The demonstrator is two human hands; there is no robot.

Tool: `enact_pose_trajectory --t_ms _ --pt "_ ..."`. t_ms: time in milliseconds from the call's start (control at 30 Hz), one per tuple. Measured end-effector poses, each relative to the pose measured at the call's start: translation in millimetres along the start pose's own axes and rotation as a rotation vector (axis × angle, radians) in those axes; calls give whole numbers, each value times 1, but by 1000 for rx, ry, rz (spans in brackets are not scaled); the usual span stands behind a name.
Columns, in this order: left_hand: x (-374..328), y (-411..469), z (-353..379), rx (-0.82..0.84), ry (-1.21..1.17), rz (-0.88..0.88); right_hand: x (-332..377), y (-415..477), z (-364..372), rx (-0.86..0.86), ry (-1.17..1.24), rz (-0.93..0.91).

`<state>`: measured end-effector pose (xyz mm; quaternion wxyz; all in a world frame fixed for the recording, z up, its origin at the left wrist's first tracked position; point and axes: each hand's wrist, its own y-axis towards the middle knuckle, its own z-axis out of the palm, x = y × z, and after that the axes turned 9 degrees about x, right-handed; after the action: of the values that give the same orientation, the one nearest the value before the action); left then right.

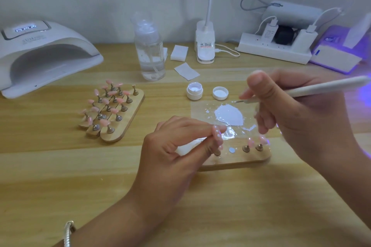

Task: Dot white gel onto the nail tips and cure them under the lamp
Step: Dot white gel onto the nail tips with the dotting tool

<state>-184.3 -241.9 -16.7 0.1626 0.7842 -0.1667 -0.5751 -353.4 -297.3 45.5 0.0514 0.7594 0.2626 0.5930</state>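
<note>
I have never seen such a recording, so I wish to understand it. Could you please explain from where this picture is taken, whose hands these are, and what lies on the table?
No machine is here: a person works with two bare hands, and the one picture comes from a camera worn on the head, looking forward and down. The left hand pinches a pink nail tip that carries white dots. The right hand holds a thin tool like a pen, its fine point near a puddle of white gel on a clear sheet. On the wooden table there are also a small open jar with its lid beside it, a wooden holder with more tips near the hands, further holders to the left, a clear bottle, and at far left the white curing lamp.
</note>
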Motion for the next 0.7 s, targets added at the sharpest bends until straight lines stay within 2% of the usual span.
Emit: enact_pose_trajectory --t_ms 167,267,367,700 --pt "-1 0 -2 -16 2 -11 -1 -2 -5 333 -154 -45" --pt "-2 -1 -2 -34 -52 -78 -5 -5 -5 458 -233 -62" --pt "-3 -2 -4 -32 -7 -92 -7 -5 -1 502 -260 -101" --pt "-4 -2 -7 -2 41 -67 -8 -4 0 481 -233 -187"
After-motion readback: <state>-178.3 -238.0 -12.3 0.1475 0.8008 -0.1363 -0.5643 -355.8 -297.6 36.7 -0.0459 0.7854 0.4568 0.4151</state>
